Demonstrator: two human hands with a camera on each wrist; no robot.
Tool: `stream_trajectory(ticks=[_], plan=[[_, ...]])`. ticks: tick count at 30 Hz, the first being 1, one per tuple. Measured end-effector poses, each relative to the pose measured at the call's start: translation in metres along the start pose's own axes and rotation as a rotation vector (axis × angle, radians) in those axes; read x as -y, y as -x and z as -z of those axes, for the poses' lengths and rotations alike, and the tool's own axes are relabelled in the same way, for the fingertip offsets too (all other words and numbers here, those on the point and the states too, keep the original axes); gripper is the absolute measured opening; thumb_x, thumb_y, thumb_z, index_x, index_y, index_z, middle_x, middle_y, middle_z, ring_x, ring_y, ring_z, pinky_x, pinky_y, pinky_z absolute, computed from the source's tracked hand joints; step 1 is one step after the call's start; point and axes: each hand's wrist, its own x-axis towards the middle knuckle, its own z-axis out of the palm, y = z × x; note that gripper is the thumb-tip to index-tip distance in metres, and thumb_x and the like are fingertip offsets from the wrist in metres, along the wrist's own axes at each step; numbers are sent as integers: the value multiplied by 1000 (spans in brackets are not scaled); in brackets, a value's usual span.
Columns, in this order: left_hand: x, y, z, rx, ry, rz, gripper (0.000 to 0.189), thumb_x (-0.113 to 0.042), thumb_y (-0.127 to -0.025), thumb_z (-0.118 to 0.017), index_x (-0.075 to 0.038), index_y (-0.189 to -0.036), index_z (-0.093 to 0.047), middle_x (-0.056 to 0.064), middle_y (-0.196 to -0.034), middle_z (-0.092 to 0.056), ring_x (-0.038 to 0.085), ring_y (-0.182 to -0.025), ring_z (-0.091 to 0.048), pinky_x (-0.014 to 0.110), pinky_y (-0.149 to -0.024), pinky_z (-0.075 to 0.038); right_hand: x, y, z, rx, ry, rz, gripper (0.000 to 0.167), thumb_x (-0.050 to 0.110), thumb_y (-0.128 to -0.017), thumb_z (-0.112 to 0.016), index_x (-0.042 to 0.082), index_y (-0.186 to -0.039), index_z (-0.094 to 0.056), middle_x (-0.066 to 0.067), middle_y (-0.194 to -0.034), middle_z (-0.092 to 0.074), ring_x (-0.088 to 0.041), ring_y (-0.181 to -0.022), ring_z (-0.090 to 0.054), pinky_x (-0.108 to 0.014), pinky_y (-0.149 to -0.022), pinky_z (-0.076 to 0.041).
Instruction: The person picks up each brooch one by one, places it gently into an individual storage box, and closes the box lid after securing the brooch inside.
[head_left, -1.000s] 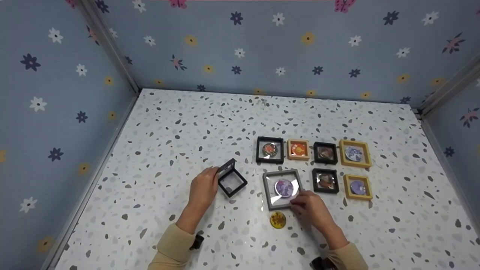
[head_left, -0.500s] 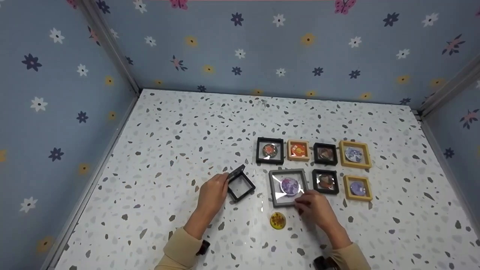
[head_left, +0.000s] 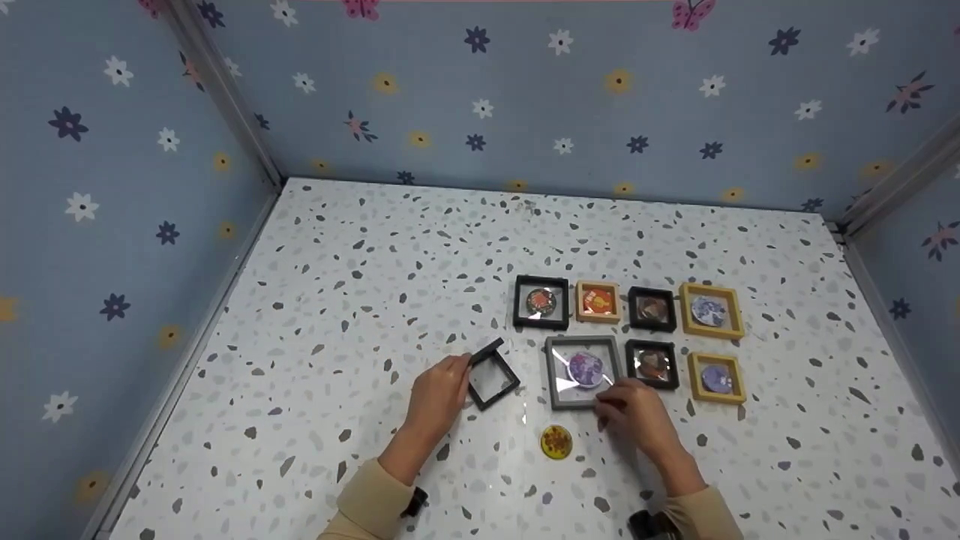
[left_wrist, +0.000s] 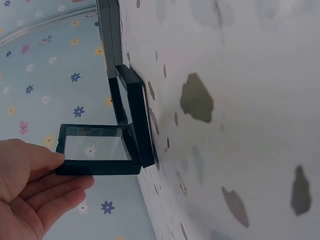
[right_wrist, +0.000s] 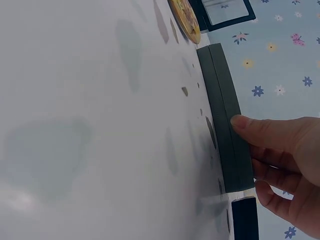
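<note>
My left hand (head_left: 439,395) pinches the raised half of a hinged black display frame (head_left: 480,403) between thumb and fingers. Its other half lies on the table, and I see nothing but clear film inside. With its thumb on the near edge, my right hand (head_left: 637,412) grips a larger grey display frame (head_left: 553,375). That one is closed flat around a purple round badge (head_left: 585,370). A yellow round badge (head_left: 556,442) with dark spots lies on the table, just below the grey frame. In the right wrist view the grey frame (right_wrist: 225,120) is edge-on under the thumb.
Behind and right of the grey frame stand several closed frames with round badges: a black frame (head_left: 541,326), an orange frame (head_left: 598,319), smaller black frames and yellow frames (head_left: 711,331). Flower-patterned panels (head_left: 525,97) border the speckled white table (head_left: 360,262).
My left hand has slid the open black frame rightward and slightly nearer. The right hand has moved the grey frame right and a little away, turning it straighter. The yellow badge stays put.
</note>
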Motion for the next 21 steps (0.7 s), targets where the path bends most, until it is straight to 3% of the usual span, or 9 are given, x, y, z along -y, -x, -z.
stream_trajectory(ticks=[7, 15, 21], plan=[[-3, 2, -2, 10, 2, 15, 18, -3, -81, -60, 4, -97, -63, 12, -87, -64, 23, -77, -63, 30, -63, -51, 4, 1, 2, -5, 22, 11, 14, 5, -67, -75, 6, -80, -70, 6, -77, -56, -11, -71, -55, -29, -67, -47], [-4, 2, -3, 37, 2, 56, 19, -5, -82, -59, 3, -99, -63, 12, -89, -65, 23, -79, -63, 30, -65, -51, 18, 5, 7, -25, -27, 124, 15, 4, -67, -75, 8, -80, -69, 7, -80, -55, -7, -73, -55, -23, -65, -48], [-5, 1, -3, 49, 2, 54, 19, -4, -82, -58, 3, -100, -63, 12, -89, -65, 23, -79, -63, 30, -67, -51, 30, 9, 9, 0, -43, 196, 17, 6, -68, -74, 8, -84, -69, 7, -83, -57, -8, -75, -55, -25, -65, -48]])
